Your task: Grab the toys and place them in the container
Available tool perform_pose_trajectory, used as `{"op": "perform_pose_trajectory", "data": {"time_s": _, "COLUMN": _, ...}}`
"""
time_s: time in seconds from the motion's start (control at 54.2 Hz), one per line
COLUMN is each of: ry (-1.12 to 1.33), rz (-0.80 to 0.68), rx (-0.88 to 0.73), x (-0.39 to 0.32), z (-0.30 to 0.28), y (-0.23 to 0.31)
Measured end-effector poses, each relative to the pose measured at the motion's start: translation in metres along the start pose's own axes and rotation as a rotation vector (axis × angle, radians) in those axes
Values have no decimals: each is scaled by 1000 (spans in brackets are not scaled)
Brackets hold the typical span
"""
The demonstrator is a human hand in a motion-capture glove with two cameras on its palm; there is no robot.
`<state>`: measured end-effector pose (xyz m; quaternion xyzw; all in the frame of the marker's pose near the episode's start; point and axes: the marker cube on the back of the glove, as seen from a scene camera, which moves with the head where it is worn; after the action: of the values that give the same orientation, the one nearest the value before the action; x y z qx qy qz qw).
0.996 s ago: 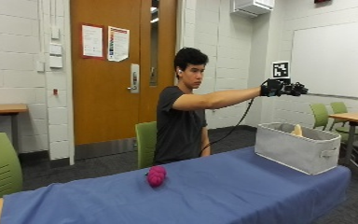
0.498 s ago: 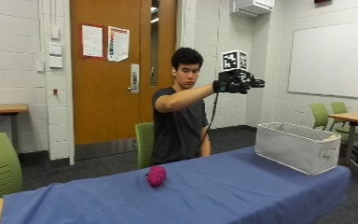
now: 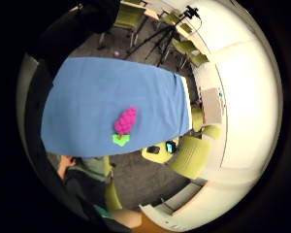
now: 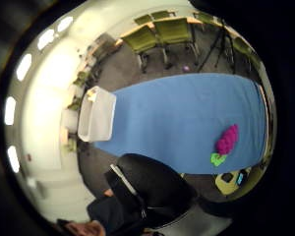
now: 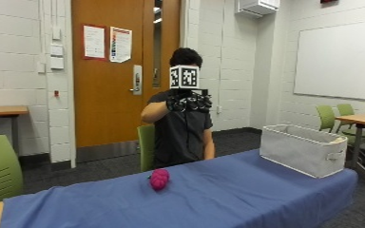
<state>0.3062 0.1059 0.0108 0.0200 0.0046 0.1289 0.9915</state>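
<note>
Hovering high above the blue table (image 5: pixel 245 190), gloved right hand (image 5: pixel 188 102) grip unclear; no readable writing.

i wear a dark short-sleeved t-shirt (image 5: pixel 181 130), and my right hand (image 5: pixel 188 102) is in a black glove.

Right hand (image 5: pixel 188 102) raised at face height, elbow bent, apparently holding nothing.

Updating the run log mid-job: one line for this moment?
right hand: raised, holds nothing | pink toy: on blue tablecloth | container: at table end
</note>
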Motion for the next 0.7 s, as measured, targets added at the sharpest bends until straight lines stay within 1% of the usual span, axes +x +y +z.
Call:
{"op": "perform_pose_trajectory", "data": {"time_s": 0.129, "ry": 11, "rz": 69, "rx": -46, "x": 32, "z": 40, "y": 1}}
{"op": "perform_pose_trajectory", "data": {"time_s": 0.184, "ry": 15, "rz": 192, "rx": -65, "x": 44, "z": 59, "y": -6}}
{"op": "perform_pose_trajectory", "data": {"time_s": 0.203, "ry": 14, "rz": 211, "rx": -76, "x": 50, "z": 66, "y": -9}}
{"op": "perform_pose_trajectory", "data": {"time_s": 0.277, "ry": -2, "rz": 72, "rx": -135, "x": 69, "z": 89, "y": -5}}
{"op": "perform_pose_trajectory", "data": {"time_s": 0.314, "ry": -8, "rz": 67, "rx": -148, "x": 77, "z": 103, "y": -3}}
{"op": "perform_pose_trajectory", "data": {"time_s": 0.498, "ry": -12, "rz": 156, "rx": -208, "x": 105, "z": 173, "y": 9}}
{"op": "perform_pose_trajectory", "data": {"time_s": 0.701, "ry": 18, "rz": 280, "rx": -268, "x": 117, "z": 209, "y": 23}}
